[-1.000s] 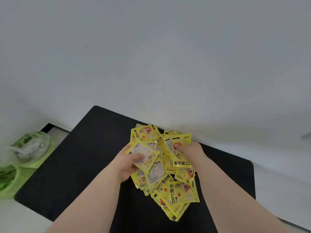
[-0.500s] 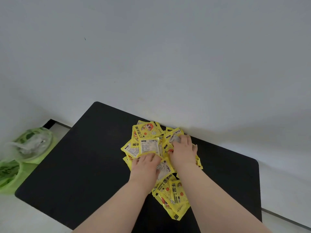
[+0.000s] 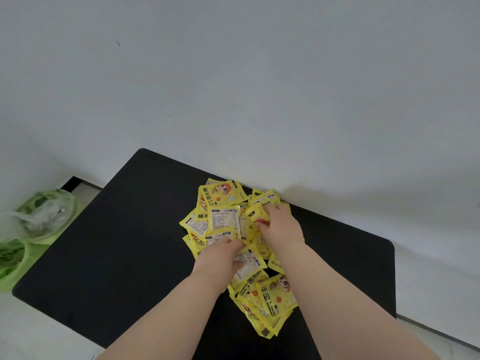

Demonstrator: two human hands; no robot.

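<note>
Head view showed a pile of yellow hand-warmer packets [image 3: 241, 245] heaped on a black table [image 3: 109, 245], a little right of the frame's centre and in its lower half, with its far edge against the white wall [image 3: 233, 87]. Both hands were in the heap.

The step looked like sorting or gathering the loose packets. The left hand [image 3: 220, 257] lay on the middle of the pile with its fingers bent over a white-backed packet [image 3: 220, 236]. Whether it pinched that packet or only pressed on it could not be told. The right hand [image 3: 281, 228] sat just to the right and slightly higher in the frame. Its fingers were curled into the upper part of the heap and seemed to pinch the edge of a yellow packet [image 3: 253, 215] there.

More packets spilled toward the bottom of the frame, between the two forearms, beyond reach of the fingers. The next move probably called for lifting one packet free without dragging its slippery, overlapping neighbours along, or for drawing the strays back into the pile.

A green plastic bag [image 3: 36, 224] sat at the left edge of the frame, well apart from the hands.
</note>
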